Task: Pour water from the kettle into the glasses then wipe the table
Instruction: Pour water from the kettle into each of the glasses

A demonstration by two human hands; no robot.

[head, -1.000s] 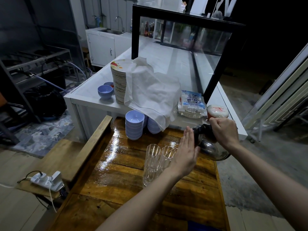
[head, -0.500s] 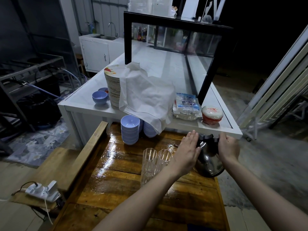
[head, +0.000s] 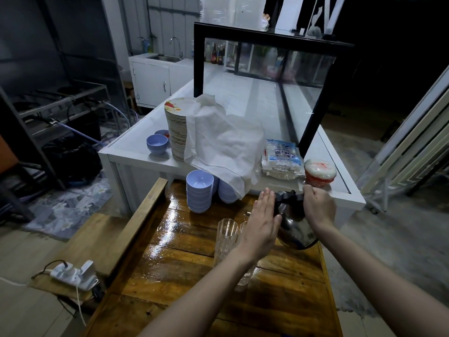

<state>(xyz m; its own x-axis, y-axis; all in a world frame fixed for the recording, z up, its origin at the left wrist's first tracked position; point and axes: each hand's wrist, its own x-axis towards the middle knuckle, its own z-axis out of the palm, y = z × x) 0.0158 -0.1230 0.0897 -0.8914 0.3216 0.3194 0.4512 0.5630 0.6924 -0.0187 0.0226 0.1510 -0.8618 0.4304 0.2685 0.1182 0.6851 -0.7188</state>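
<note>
Since the moment before, the kettle (head: 295, 229) has come down from its lifted, tilted pose and now sits on the far right part of the wooden table (head: 184, 271), with the view shifted slightly lower. The right hand (head: 318, 205) is clenched around the kettle's dark handle at the top. The left hand (head: 261, 227) is flat and released, fingers straight and together, its palm pressed against the kettle's left side near the lid.

Just left of the kettle, partly hidden behind the left hand and wrist, stand the clear ribbed glasses (head: 227, 239), close together on the table. Whether they hold water cannot be told. The tabletop shines wet along its planks.

Further back on the table, two stacks of pale blue bowls (head: 199, 190) stand against a white counter (head: 136, 158). On the counter a tall stack of plates (head: 177, 132) is half draped by a white cloth (head: 223, 147), whose corner hangs over the edge toward the bowls. Right of the cloth lie a clear plastic packet (head: 283, 159) and a red and white tub (head: 320, 171). More blue bowls (head: 157, 143) sit left of the plates. A white power strip (head: 73, 274) lies on a low bench at the left.
</note>
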